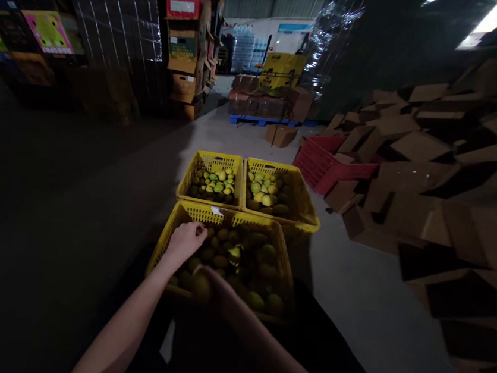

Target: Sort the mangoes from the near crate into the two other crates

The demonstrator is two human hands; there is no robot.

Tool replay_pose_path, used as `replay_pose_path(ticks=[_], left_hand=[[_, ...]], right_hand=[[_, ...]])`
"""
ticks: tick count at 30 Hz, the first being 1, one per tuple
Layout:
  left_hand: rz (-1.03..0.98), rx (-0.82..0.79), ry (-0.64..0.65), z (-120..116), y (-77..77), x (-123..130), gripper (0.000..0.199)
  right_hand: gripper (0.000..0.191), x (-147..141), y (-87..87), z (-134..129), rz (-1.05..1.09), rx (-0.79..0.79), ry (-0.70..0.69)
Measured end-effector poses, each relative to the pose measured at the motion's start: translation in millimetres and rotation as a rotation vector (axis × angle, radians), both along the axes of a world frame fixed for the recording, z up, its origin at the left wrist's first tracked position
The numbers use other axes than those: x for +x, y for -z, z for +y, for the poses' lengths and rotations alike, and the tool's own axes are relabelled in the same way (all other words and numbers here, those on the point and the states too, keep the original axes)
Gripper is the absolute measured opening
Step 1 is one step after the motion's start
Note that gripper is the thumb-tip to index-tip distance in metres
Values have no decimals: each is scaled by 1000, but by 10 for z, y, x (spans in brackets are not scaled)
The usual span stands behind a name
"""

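A yellow crate (282, 236) of round, dark green and brownish fruit stands right in front of me. Over its left part is my left hand (186, 240), its fingers curled together near the back rim; what they hold, if anything, is hidden. My right hand (213, 278) is dark and blurred over the crate's front left, against a greenish fruit (201, 288). Whether it grips that fruit is unclear. Behind stand two more yellow crates, the left one (181, 185) and the right one (306, 208), both with green and yellow fruit.
A red crate (322, 168) lies tilted at the right, beside a large heap of cardboard boxes (419, 182). Stacked cartons (183, 47) rise at the back left. Farther back, a blue pallet (262, 120) bears boxes. My dark-clothed legs flank the front crate.
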State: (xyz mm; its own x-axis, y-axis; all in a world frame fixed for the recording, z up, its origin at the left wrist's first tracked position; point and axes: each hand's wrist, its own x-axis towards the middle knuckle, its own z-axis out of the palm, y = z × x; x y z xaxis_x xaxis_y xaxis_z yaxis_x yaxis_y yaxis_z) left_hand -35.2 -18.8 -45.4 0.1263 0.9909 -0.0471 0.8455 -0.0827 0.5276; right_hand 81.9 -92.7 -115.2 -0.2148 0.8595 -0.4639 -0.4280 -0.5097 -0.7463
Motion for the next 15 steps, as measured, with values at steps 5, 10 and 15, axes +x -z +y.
replay_pose_path(ticks=[5,10,15], left_hand=[[-19,4,44,-21,-34,-18,28],[79,-2,92,-56,-50,21,30],[250,-140,294,-124,10,29,33]], right_hand=[[23,694,-481,452,147,249,487],[25,856,-620,378,197,219,496],[26,773,-538,246,284,-6,311]])
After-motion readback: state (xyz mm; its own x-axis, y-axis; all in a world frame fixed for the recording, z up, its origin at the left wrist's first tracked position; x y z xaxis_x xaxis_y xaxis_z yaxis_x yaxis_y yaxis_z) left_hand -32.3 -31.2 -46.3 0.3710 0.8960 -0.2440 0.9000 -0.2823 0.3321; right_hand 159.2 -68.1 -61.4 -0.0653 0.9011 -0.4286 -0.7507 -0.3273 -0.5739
